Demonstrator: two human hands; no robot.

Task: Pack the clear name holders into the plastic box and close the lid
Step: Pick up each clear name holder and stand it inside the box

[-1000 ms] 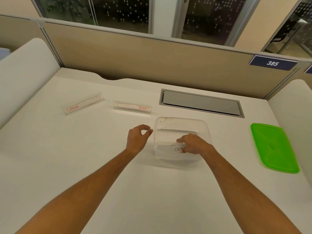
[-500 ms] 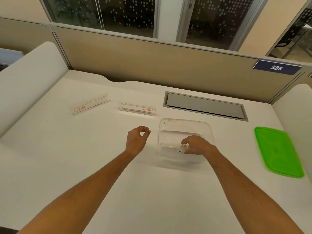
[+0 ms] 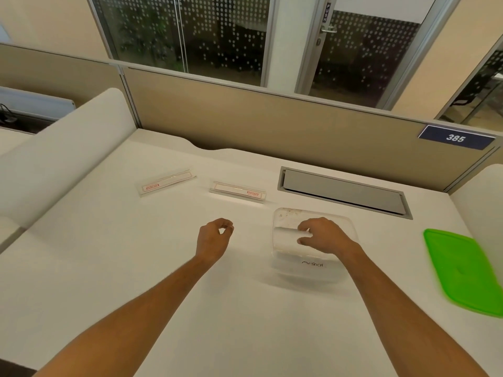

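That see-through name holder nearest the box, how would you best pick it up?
The nearer name holder lies flat on the desk, long and narrow. Probably come from above and pinch across its short width near the middle, a finger on each long edge, so it lifts level. The left hand is closest.

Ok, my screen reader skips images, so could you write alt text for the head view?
A person's right hand reaches into an open clear plastic box on a white desk; the left hand hovers beside it. Two clear name holders lie behind, a green lid to the right.
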